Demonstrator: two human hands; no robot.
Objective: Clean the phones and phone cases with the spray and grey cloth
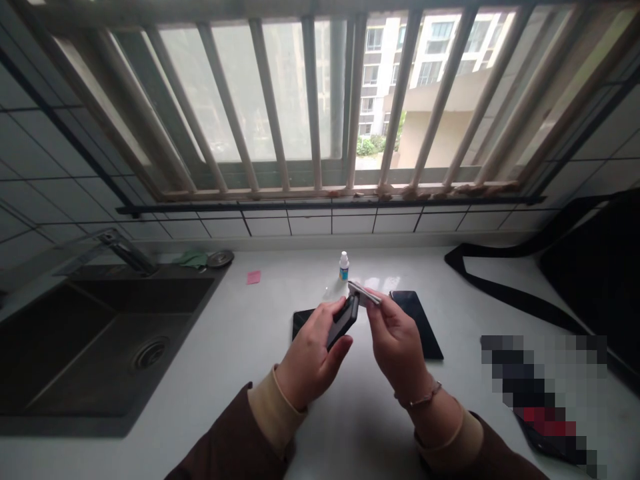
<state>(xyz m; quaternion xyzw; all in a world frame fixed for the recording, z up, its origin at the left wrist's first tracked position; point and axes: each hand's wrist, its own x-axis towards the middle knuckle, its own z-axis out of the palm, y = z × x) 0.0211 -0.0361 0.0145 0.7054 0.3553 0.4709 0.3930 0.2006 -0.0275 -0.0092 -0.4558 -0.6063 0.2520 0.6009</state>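
Observation:
My left hand (315, 347) is closed round a black, thick-edged rectangular device (344, 323) with a grey face, tilted up over the counter. Pinched between the thumb and fingers of my right hand (397, 333) is a thin folded white piece (366, 292), cloth or paper. Its lower left end meets the top of the device or hangs just before it; I cannot tell which. Beyond both hands a small white bottle (344, 268) with a blue label stands upright. A flat black panel (417, 327) lies behind my right hand, and a second dark flat thing (301, 323) is partly hidden by my left.
A dark sink (200, 320) with a faucet (131, 252) is at the left. Near it lie a green cloth (193, 259), a metal strainer (220, 259) and a pink paper square (254, 277). A black bag (595, 260) with its strap (520, 290) and a blurred-out object (540, 400) occupy the right.

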